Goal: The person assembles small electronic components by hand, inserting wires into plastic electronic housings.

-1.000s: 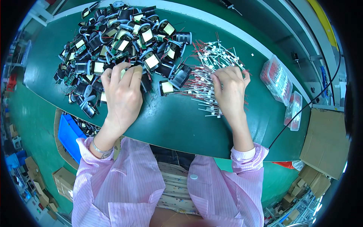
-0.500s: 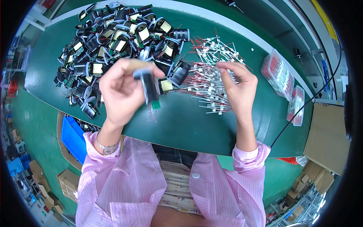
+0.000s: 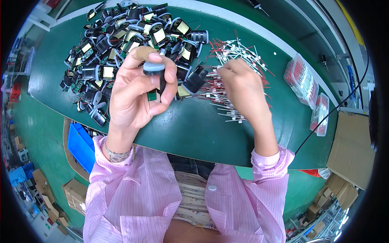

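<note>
Here's a black part (image 3: 162, 83), its grey cap (image 3: 154, 67) showing on top!
It's sitting in the left hand (image 3: 133, 93); red-and-white wires (image 3: 216, 86) are lying heaped around the right hand (image 3: 242, 86).

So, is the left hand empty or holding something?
Holding: the left hand curls around a black part with a grey cap.

1. Part (image 3: 154, 67): body mostly hidden by left fingers (image 3: 172, 74).
2. Right fingers (image 3: 234, 66): tips obscured; grip indeterminable.
3. Wires (image 3: 219, 96): some covered by right hand.
4. Blue tray (image 3: 82, 146): partly hidden behind surface (image 3: 194, 141) and sleeve (image 3: 104, 152).
5. Shirt (image 3: 137, 198): cut by lower edge.
6. Dark object (image 3: 259, 7): cut by upper edge.
7. Shelf goods, lower right: too small to identify.
</note>
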Motion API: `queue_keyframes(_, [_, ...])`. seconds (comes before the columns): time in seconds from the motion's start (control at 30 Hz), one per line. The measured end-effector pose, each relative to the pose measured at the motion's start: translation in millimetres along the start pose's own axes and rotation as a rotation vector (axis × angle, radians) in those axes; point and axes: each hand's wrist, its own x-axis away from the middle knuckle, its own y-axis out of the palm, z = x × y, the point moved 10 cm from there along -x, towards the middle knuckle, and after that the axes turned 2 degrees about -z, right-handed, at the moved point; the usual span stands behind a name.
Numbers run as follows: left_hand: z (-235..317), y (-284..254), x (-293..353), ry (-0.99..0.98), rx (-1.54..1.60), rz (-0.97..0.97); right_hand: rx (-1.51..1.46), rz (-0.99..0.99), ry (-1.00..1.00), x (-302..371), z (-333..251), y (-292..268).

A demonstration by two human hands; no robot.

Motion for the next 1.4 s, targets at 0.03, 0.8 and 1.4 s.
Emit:
queue_keyframes(0.03, [1.0,2.8,0.1,0.005,0.001,0.002,0.000,-0.002,-0.005,2.6,1.4,-6.6])
queue_keyframes(0.8, [-55.9,16.9,-1.3,-0.274,-1.325,-0.056,-1.606,0.438,0.434,63.0,2.3,-3.0])
queue_keyframes(1.4, [-46.0,22.1,-0.1,-0.028,-1.154,-0.142,-1.484,0.222,0.445,54.2,-10.1,6.2])
